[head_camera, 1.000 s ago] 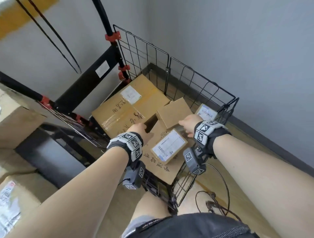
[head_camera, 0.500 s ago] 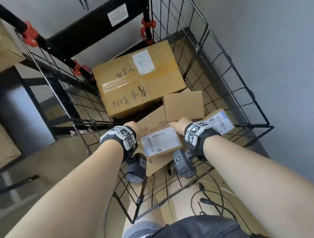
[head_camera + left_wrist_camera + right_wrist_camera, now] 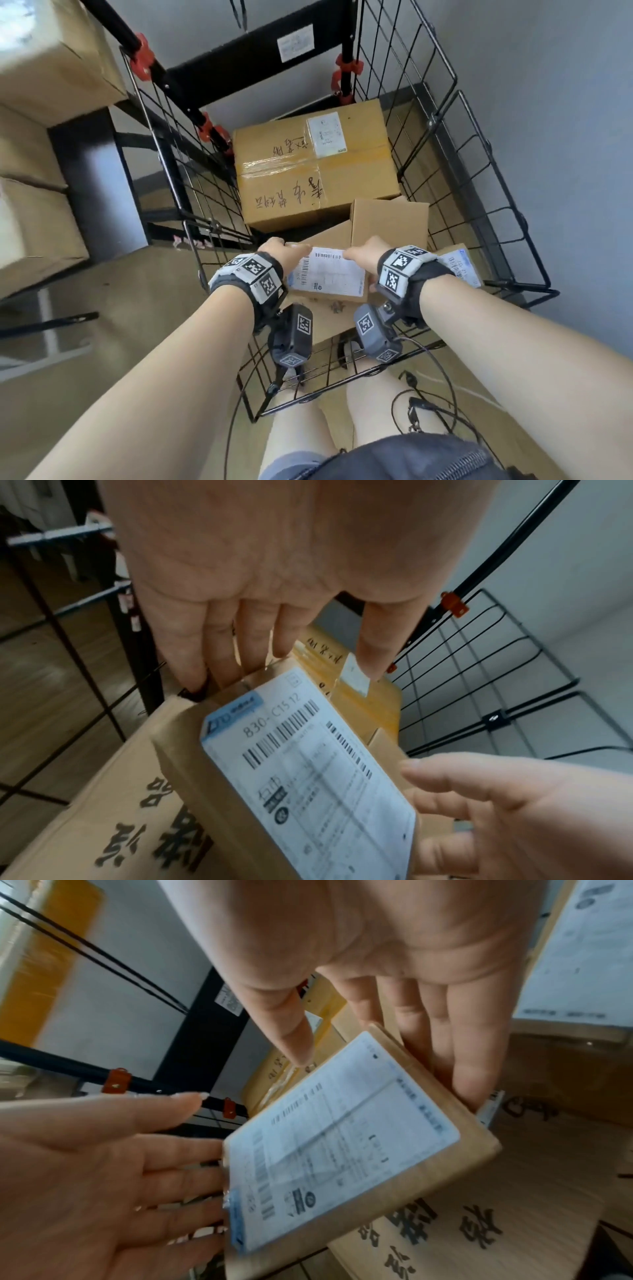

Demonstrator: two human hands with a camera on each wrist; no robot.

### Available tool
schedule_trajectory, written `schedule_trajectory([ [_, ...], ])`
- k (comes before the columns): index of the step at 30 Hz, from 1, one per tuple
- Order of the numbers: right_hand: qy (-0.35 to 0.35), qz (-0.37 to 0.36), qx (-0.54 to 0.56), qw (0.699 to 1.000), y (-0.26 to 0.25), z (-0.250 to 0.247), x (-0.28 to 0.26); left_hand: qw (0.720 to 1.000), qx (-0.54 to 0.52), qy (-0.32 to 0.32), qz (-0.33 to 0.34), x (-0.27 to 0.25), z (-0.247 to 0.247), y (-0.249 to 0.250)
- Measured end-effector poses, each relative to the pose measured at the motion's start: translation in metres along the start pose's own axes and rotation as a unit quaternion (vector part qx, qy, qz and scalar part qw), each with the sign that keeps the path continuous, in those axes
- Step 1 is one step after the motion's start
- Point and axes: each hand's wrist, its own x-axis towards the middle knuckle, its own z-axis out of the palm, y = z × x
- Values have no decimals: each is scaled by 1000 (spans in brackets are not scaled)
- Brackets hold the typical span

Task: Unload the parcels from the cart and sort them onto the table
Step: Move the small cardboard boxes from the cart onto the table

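Two hands, left hand point(image 3: 281, 251) and right hand point(image 3: 363, 254), are pressed with straight fingers against opposite ends of the small labelled parcel point(image 3: 327, 275), centre frame inside the cart point(image 3: 507, 219). Pickup is judged underway; a squeezed, level lift is called for.

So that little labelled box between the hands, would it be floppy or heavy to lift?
Probably stiff: the small labelled box keeps crisp cardboard corners. Likely light, since the left hand and right hand hold it by its ends with straight fingers. Its glossy label could slip under a loose grip.
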Motion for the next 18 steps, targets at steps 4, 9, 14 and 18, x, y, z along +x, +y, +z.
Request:
schedule_trajectory([
  [4,4,-45,17,999,-24,-1,-35,997,-33,38,58,-33,-32,10],
  [9,53,-137,-53,988,-64,-9,-91,978,-115,68,159,-61,-76,18],
  [14,187,-249,-138,940,-107,-18,-148,944,-208,105,232,-137,-130,24],
  [18,206,-330,-131,912,-140,-16,-173,913,-277,134,268,-165,-162,8],
])
